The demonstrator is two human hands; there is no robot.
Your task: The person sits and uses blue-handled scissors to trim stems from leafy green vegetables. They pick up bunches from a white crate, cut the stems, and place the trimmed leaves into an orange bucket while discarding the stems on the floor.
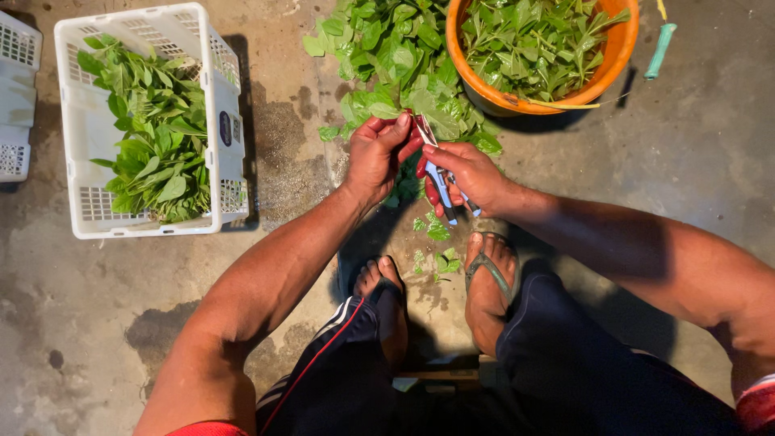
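My left hand (pixel 376 153) grips a bunch of leafy green stems (pixel 404 73) that spreads upward over the concrete floor. My right hand (pixel 468 173) holds a pair of scissors (pixel 438 179) with blue-and-red handles, the blades up against the stems just beside my left thumb. The two hands almost touch. Below them small cut leaf scraps (pixel 437 232) lie on the floor in front of my feet in flip-flops (pixel 488 274).
A white plastic crate (pixel 74 121) at the left holds a pile of green leaves. An orange tub (pixel 617 52) at the top right is full of the same greens. A second white crate (pixel 16 89) shows at the far left edge. A green handle (pixel 660 50) lies right of the tub.
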